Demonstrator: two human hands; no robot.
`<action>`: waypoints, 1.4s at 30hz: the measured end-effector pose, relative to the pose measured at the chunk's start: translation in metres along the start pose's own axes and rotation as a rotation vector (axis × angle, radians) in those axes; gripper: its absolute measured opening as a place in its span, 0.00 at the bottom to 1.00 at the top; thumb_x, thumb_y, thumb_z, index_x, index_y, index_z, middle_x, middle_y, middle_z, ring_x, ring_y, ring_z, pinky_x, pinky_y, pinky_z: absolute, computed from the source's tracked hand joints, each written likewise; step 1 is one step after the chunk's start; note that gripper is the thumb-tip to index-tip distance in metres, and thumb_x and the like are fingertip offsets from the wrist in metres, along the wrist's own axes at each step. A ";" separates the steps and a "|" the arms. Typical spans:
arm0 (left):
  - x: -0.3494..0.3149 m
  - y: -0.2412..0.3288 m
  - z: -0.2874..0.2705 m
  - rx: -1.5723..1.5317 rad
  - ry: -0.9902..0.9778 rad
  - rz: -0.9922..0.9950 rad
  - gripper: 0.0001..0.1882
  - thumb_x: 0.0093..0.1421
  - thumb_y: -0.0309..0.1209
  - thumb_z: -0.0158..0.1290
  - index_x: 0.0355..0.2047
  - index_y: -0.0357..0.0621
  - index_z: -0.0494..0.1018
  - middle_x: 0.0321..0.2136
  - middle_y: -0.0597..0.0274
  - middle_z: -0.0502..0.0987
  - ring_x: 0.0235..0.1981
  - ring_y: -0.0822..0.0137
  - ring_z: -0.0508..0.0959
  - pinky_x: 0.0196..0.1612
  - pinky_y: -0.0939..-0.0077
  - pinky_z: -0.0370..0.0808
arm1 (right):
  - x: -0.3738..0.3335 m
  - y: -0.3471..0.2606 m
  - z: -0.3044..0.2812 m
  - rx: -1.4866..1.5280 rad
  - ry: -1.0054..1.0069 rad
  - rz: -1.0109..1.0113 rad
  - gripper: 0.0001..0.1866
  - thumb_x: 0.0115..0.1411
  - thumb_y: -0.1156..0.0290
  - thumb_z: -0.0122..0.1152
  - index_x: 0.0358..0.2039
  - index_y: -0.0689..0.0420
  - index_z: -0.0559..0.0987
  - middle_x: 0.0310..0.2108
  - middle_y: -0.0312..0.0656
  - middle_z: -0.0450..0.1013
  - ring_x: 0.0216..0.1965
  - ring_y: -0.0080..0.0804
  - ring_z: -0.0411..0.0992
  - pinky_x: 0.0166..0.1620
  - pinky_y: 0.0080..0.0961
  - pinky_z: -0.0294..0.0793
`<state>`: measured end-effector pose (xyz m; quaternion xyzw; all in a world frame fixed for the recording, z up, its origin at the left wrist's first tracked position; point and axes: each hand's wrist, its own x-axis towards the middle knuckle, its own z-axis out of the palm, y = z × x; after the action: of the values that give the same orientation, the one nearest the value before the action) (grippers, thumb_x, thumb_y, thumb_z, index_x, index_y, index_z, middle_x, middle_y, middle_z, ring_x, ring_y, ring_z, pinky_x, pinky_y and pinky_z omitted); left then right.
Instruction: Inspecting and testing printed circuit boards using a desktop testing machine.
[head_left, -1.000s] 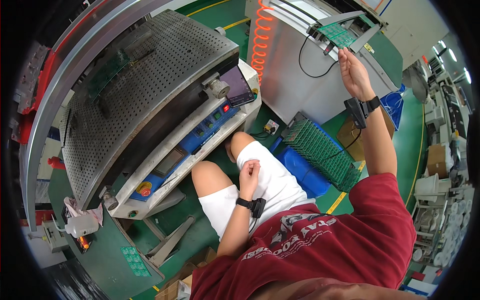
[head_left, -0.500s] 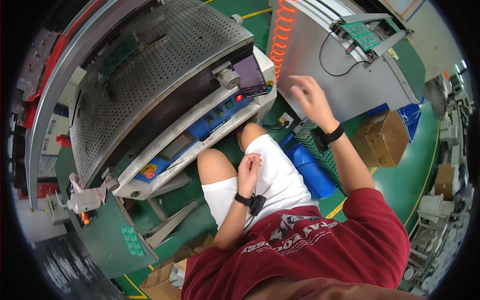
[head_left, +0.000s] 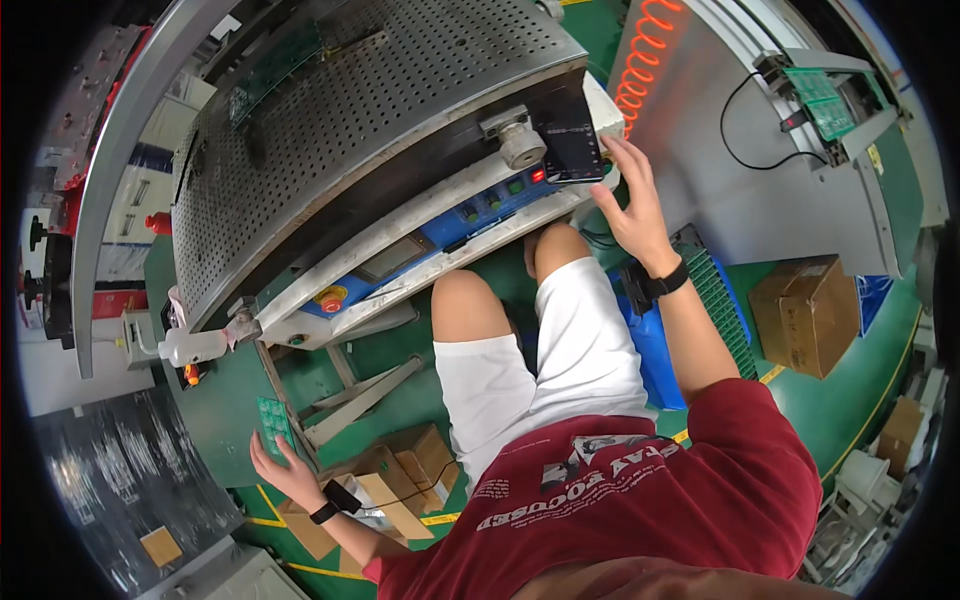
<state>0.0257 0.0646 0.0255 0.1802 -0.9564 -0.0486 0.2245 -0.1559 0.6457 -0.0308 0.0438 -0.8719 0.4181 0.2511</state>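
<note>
My left hand [head_left: 288, 474] is beside a green circuit board panel [head_left: 274, 420] lying at the edge of the green side table [head_left: 215, 430]. Its fingers are spread with nothing in them; whether they touch the panel I cannot tell. On the other side, my right hand [head_left: 636, 212] is raised with thumb and fingers apart. It is nearest to a dark phone [head_left: 572, 145], propped at the right front corner of the machine beside a metal knob [head_left: 521, 146]. No object shows in that hand, and contact with the phone is unclear.
Before me stands a machine with a perforated metal bed [head_left: 390, 110], a blue control panel [head_left: 480, 212] and a red button [head_left: 329, 299]. A white bottle [head_left: 192, 346] is at its left. Cardboard boxes [head_left: 800, 318], an orange coiled hose [head_left: 648, 60] and a blue bin [head_left: 655, 355] surround me.
My left hand has moved from my lap out to the circuit board panel on the left. My right hand has come closer to the phone. The view has shifted.
</note>
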 end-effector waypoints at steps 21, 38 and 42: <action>0.011 -0.069 0.011 -0.112 -0.339 0.031 0.27 0.62 0.34 0.55 0.61 0.48 0.65 0.57 0.45 0.65 0.58 0.47 0.66 0.59 0.59 0.63 | 0.048 -0.105 -0.132 0.190 -0.076 -0.124 0.20 0.66 0.73 0.50 0.57 0.63 0.67 0.50 0.44 0.71 0.53 0.29 0.68 0.57 0.26 0.63; -0.036 0.010 -0.011 -0.699 -0.385 0.158 0.27 0.56 0.29 0.51 0.57 0.39 0.68 0.57 0.51 0.68 0.60 0.54 0.66 0.63 0.63 0.57 | 0.276 -0.232 0.061 -0.304 -0.825 -0.418 0.33 0.56 0.46 0.64 0.52 0.60 0.74 0.43 0.46 0.75 0.45 0.34 0.72 0.47 0.32 0.70; -0.060 0.023 -0.011 -0.894 -0.655 0.099 0.28 0.55 0.34 0.53 0.56 0.38 0.69 0.57 0.49 0.69 0.60 0.52 0.66 0.63 0.62 0.58 | 0.307 -0.218 0.096 -0.405 -0.895 -0.179 0.41 0.47 0.39 0.67 0.51 0.60 0.75 0.40 0.45 0.76 0.43 0.36 0.73 0.44 0.35 0.71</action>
<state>0.0730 0.1078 0.0149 -0.0023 -0.8699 -0.4924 -0.0281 -0.3991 0.4735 0.2191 0.2441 -0.9507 0.1572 -0.1090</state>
